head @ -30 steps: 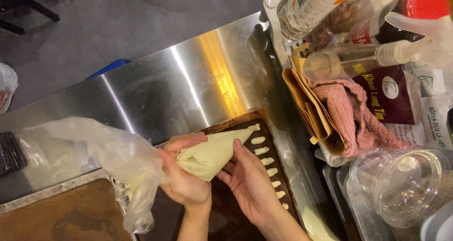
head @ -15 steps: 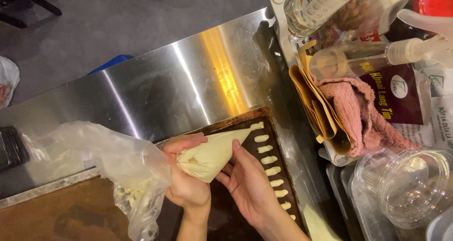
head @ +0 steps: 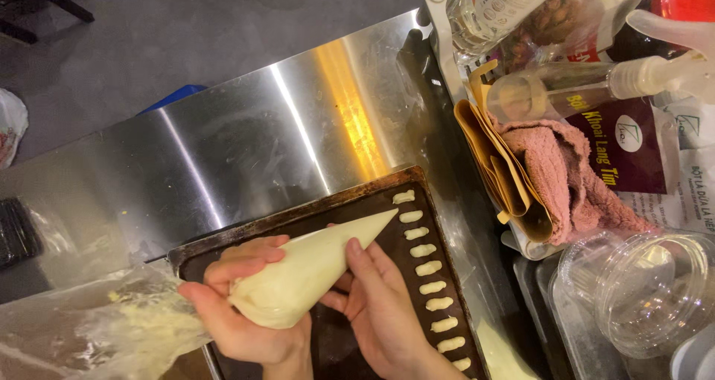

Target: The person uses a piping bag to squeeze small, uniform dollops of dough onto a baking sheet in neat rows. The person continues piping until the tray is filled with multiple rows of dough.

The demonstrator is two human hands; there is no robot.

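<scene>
My left hand (head: 238, 305) grips the fat end of a piping bag (head: 313, 272) full of pale batter. The bag's loose plastic top (head: 97, 328) trails off to the left. My right hand (head: 380, 305) lies under the bag's narrow part and steadies it with the fingers. The tip points up and right, just left of a column of several short piped batter strips (head: 426, 268) along the right side of a dark baking tray (head: 298, 215). The tray rests on a steel counter (head: 246, 142).
A white tub (head: 439, 45) at the right holds bottles (head: 506, 8), a spray bottle (head: 588, 90), folded brown paper (head: 499, 171) and a pink cloth (head: 573, 179). Clear plastic cups (head: 640, 291) stand at the lower right. A dark object (head: 15, 231) lies at the far left.
The bag's tip has moved back from the top of the strip column, towards the middle of the tray. The camera has shifted, so more of the tray and strips show.
</scene>
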